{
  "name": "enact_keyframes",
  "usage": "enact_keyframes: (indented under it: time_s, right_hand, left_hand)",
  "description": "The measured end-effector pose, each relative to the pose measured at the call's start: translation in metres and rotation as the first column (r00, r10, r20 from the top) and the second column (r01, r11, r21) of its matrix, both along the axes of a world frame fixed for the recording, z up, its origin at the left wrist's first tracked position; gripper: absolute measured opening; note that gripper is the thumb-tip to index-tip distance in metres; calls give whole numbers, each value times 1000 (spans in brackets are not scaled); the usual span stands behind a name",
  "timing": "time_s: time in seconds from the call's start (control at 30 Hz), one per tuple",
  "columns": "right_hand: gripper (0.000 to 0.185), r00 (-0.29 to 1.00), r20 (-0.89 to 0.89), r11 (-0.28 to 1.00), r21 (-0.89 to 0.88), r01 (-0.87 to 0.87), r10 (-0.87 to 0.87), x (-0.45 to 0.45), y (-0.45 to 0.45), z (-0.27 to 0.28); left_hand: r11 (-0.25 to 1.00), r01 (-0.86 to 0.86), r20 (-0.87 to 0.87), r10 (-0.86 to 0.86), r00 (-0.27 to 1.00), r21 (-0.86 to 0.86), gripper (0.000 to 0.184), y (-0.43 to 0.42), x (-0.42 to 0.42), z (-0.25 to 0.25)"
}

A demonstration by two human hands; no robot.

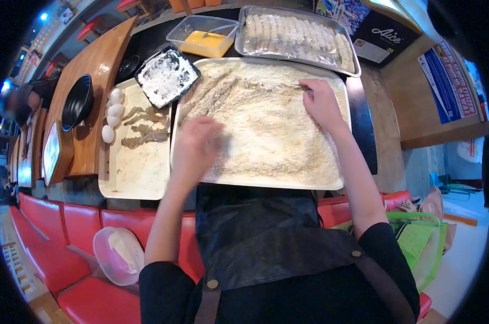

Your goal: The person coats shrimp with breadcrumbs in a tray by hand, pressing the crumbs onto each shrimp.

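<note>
A large white tray [348,116] is spread with pale breadcrumbs [266,135], and a long crumb-covered piece [214,97] lies in its upper left part. Over the tray's left side is my left hand [198,141], its fingers smeared by motion, so what they hold cannot be made out. My right hand [322,105] is at the upper right of the crumbs, thumb and fingers apart, holding nothing visible. Left of the crumbs, a second tray [133,183] bears several raw shrimp [144,135] and several white eggs [108,134]. A black dish [167,75] of white flour rests across its upper corner.
Behind stand a clear container [206,43] of yellow liquid and a metal tray [295,38] of wrapped, coated pieces. A black bowl [77,102] sits on the wooden table at left. Red seats [96,302], a plastic tub [119,256] and a green bag [420,248] are below. Another person is far left.
</note>
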State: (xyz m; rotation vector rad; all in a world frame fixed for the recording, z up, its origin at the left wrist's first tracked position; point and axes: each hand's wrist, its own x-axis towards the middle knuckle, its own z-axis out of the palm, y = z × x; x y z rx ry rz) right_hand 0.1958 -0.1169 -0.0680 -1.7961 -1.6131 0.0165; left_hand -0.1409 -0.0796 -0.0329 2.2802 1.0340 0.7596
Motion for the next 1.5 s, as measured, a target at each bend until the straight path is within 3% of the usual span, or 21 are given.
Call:
enact_keyframes:
  time_s: [0.07,0.1,0.2,0.3,0.43,0.47,0.57,0.67,0.77,0.9,0.97,1.07,1.17,1.27,1.37,1.5]
  right_hand:
    - [21,999,-47,999,-46,0,-3,0,0,1]
    - [21,997,-71,998,-63,-3,-1,0,-1,2]
    - [20,993,-117,995,-101,13,-25,-5,-12,9]
    - [18,980,-192,990,-141,25,-52,-22,-30,22]
    - [18,951,-302,986,-167,15,-65,-52,-53,31]
    - [17,937,-340,979,-202,16,-86,-64,-60,37]
    - [17,906,-421,991,-96,-98,49,-90,-69,24]
    - [16,878,-458,979,-75,-192,137,-120,-73,30]
    - [16,873,-449,961,-96,-258,189,-132,-73,38]
    - [16,950,-271,976,-108,-191,156,-102,-76,45]
    - [17,945,-323,957,-252,-144,57,-86,-77,56]
    - [16,952,-305,958,-277,-76,-12,-64,-76,58]
    - [17,951,-303,956,-290,-36,-56,-56,-77,64]
    - [19,949,-306,941,-336,-40,-69,-46,-82,64]
    - [22,947,-305,917,-399,-28,-104,-36,-80,72]
    - [29,964,-260,975,-192,-113,61,-28,-32,61]
  left_hand:
    - [976,219,-50,-220,974,-15,44,-20,12,-4]
    - [923,377,-154,-362,919,78,54,-24,16,-8]
    - [890,440,-351,-377,857,119,68,-21,28,-13]
    - [861,481,-355,-403,843,164,74,-2,41,-26]
    - [896,412,-209,-377,902,164,67,7,57,-25]
    - [917,375,-105,-364,926,132,54,5,59,-19]
    - [962,271,27,-270,962,-30,40,3,60,-19]
    - [974,214,100,-206,973,-79,31,2,60,-18]
    - [984,180,114,-177,978,-15,31,8,54,-20]
    - [989,130,61,-126,990,-72,27,-3,49,-1]
    - [982,128,8,-128,992,-137,26,-16,53,6]
    - [987,161,-81,-160,984,8,28,-28,62,-3]
    - [990,134,-63,-135,989,-34,28,-24,64,-11]
    - [969,158,-186,-193,963,-189,26,-9,50,-3]
    - [954,249,-149,-273,950,-166,27,1,33,18]
    - [982,142,8,-142,990,-127,37,18,54,15]
